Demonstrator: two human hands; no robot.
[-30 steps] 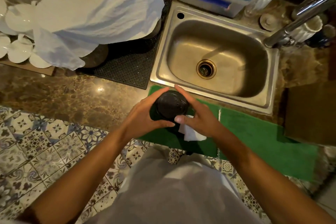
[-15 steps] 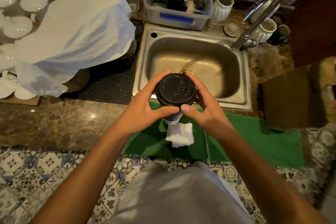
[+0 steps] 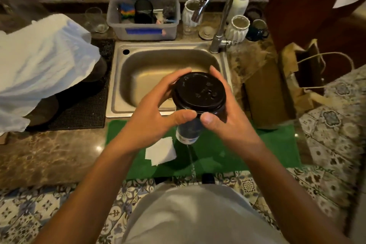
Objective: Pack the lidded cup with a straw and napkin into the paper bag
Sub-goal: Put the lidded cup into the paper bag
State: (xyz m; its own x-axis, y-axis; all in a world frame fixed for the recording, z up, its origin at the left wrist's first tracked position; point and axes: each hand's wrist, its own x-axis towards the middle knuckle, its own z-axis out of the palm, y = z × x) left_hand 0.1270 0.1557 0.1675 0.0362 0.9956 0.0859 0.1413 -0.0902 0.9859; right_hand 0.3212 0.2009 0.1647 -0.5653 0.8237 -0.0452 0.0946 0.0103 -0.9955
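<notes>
Both forearms reached out from the near edge and met over the near rim of the sink (image 3: 118, 77). The left hand (image 3: 152, 119) curled round the left side of the cup (image 3: 188, 130), thumb laid along the near edge of its black lid (image 3: 199, 93), fingers wrapped round the far side. The right hand (image 3: 227, 119) mirrored it on the right, thumb tip nearly touching the left thumb. Both hands were closed on the lid's rim, and the cup hung in the air between them, tilted so the lid faced up and toward the person.

Below the cup, on the green mat (image 3: 267, 144), a folded white napkin (image 3: 160, 151) lay just left of a thin clear straw (image 3: 191, 161), which ran toward the near edge of the mat.

The paper bag (image 3: 301, 85) stood open at the right, well apart from the hands, its cord handle arched up; I could not tell what was inside. The sink basin looked bare where the hands did not hide it. Behind it, a grey plastic tub (image 3: 144, 31) held a black cup and some coloured scrubbing things, blurred. A white cloth (image 3: 43, 61) covered things on the left.
</notes>
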